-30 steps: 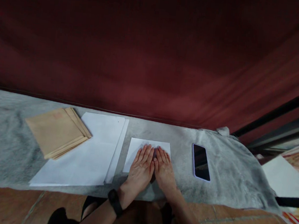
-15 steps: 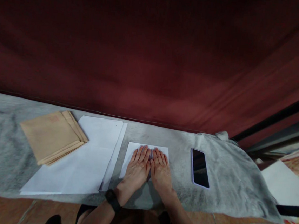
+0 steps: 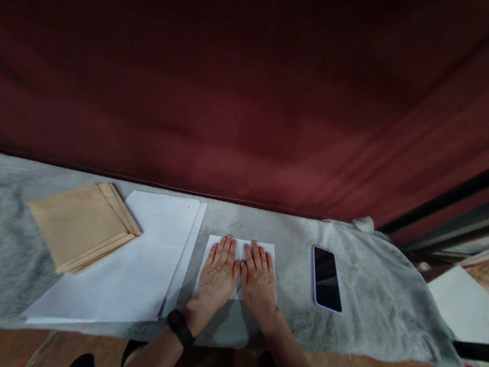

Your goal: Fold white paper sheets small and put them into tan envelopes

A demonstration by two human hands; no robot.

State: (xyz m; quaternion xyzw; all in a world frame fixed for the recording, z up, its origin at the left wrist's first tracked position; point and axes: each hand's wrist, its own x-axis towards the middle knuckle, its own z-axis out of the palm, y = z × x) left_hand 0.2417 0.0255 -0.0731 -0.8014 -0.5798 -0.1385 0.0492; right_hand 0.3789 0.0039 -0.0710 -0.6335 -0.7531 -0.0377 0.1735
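Note:
A small white sheet of paper [image 3: 240,248] lies on the grey cloth in front of me, largely covered by my hands. My left hand [image 3: 219,270] rests flat on its left half, fingers stretched out and pointing away from me. On the right half, my right hand [image 3: 259,277] presses down flat in the same way, its fingers slightly spread. The thumbs come close together near the paper's middle. Whether the paper is folded under the palms is hidden. A dark band [image 3: 181,327] circles my left wrist.
Left of the hands is a stack of large white sheets [image 3: 145,272], partly under a pile of brown envelopes [image 3: 80,222]. A phone [image 3: 327,279] with a lilac edge lies to the right. The grey cloth [image 3: 380,300] covers the surface; a dark red curtain [image 3: 250,120] hangs behind.
Both hands have slid slightly apart on the paper, the left one moving left, so more white shows between them. The view has shifted slightly.

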